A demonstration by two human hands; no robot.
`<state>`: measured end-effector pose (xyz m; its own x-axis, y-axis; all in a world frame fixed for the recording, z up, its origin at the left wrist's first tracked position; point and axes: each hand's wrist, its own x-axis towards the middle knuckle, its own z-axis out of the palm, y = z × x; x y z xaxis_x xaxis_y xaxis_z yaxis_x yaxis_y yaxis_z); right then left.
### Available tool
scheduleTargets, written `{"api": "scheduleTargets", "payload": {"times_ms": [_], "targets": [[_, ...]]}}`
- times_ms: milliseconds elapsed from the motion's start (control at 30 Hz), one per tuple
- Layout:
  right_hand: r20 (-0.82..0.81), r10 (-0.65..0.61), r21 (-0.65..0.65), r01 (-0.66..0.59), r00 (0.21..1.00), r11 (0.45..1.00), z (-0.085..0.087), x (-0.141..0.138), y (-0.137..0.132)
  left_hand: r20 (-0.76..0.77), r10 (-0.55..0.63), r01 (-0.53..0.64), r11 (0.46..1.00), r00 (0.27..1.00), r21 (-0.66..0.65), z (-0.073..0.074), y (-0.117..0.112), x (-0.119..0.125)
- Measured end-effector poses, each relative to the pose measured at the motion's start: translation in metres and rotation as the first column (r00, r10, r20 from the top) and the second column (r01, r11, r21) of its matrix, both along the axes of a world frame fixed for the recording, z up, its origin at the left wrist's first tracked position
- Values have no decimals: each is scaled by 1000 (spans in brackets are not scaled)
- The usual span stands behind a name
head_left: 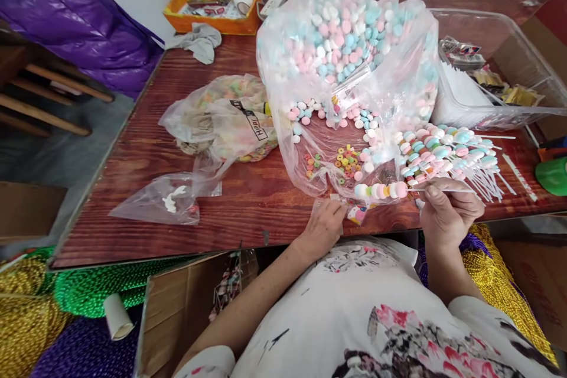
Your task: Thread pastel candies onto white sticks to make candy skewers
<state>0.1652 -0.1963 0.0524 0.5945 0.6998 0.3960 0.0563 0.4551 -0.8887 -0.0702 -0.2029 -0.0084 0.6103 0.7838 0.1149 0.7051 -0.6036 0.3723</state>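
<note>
My right hand (449,212) pinches a thin white stick threaded with candies (381,191), white, pink, yellow and orange, which point left over the table's front part. My left hand (325,221) is closed at the table edge, its fingertips on a small clear printed bag (357,212); part of the grip is hidden. Just beyond both hands, a large clear plastic bag (292,171) lies opened, with pink, white and blue candies (349,29) inside. Small ring-shaped candies (348,159) are gathered in its mouth. A pile of filled candy sticks (443,150) rests beyond my right hand.
A bag of coloured rings (221,112) and a small clear bag (159,201) lie left. An orange tray (212,20) stands at the back. A clear plastic bin (496,23) and a green container (551,176) are right. Below the table are bead strands (101,277) and a cardboard box (172,307).
</note>
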Motion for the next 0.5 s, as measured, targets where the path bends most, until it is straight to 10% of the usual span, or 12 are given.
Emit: {"api": "scheduleTargets", "payload": {"times_ms": [333,500], "targets": [[-145,109,-61,-119,983,991,-2,11,-1,367,111,-46,982,924,-182,-12,25,-19],[-73,158,-74,-163,985,984,1,17,-1,443,361,-96,851,821,-516,-5,41,-23]]}}
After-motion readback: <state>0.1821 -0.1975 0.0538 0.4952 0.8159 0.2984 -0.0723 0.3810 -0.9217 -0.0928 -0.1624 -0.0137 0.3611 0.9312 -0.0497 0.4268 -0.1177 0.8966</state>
